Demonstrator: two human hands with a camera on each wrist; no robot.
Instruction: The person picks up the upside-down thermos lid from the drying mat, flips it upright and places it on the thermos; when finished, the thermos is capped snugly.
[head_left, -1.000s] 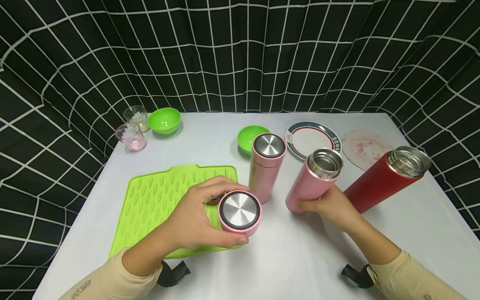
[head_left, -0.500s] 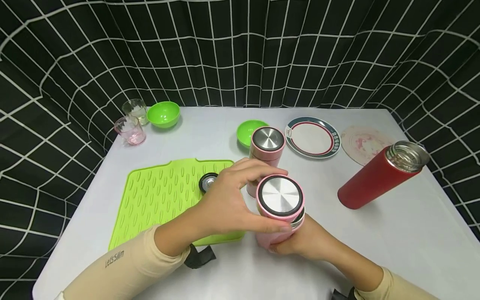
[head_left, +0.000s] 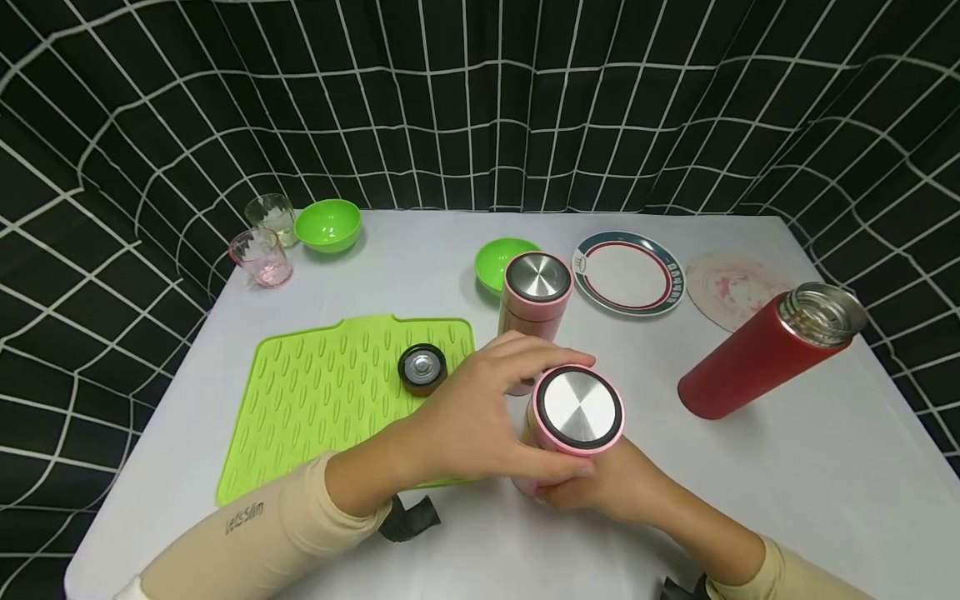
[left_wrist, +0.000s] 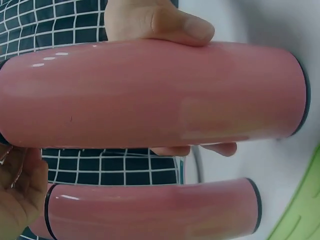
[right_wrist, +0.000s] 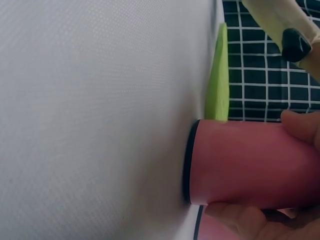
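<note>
The pink bottle [right_wrist: 245,162], a smooth, glossy cylinder with a dark band at its base, was held upright, the right hand [head_left: 600,483] gripping its body. The pink lid [head_left: 580,408], its shiny silver disc ringed in black, faced upward over the bottle's mouth, its sides held by the left hand [head_left: 483,417]. How tightly it was seated could not be seen.

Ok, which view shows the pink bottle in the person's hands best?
Left wrist view: the held pink bottle appears side-on, most of its body unobstructed. The head view mainly shows its lid from above; the right wrist view catches only the lower part.
</note>
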